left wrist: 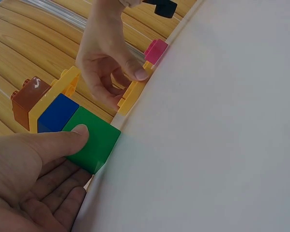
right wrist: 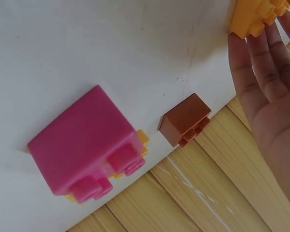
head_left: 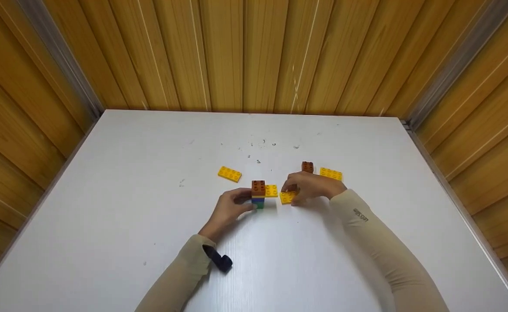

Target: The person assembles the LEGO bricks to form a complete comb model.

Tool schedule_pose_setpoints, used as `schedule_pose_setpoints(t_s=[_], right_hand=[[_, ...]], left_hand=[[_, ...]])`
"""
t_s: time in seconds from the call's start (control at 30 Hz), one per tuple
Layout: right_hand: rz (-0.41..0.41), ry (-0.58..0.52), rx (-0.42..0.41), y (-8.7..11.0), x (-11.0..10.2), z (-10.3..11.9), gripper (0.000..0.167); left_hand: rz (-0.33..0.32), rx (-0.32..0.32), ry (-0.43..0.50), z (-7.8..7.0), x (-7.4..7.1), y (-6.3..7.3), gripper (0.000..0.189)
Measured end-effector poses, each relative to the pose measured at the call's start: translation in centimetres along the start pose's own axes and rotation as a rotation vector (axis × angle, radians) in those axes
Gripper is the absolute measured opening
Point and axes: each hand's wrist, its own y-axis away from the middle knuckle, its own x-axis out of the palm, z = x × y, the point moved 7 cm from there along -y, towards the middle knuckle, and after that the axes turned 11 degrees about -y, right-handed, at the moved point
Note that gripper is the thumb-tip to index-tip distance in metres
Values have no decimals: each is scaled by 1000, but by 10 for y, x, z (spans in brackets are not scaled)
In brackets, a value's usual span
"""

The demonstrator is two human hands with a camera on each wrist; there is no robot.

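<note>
The head view is bright and evenly lit, with a pale sheen on the white table (head_left: 254, 268) and a soft shadow beside the right sleeve (head_left: 379, 247). Thin glare streaks run down the wood-look panels (head_left: 258, 56), which splay outward toward the frame's edges. The 2 wrist views look greyer and hazier: the right's pink brick (right wrist: 84, 140) is soft-edged, the left's brown brick (left wrist: 31, 101) catches a small highlight

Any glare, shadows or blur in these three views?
Head: pale sheen on the white table, soft shadow beside the right sleeve; left wrist: highlight on the brown brick; right wrist: pink brick looks slightly soft, pale streaks on the wooden wall.
</note>
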Motion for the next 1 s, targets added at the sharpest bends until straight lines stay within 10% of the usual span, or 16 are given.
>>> schedule_pose_setpoints(t_s=[1.0], right_hand=[[-59,28,-24,-3,-20,6,35]], left_hand=[[7,-16,2,1,0,-1,46]])
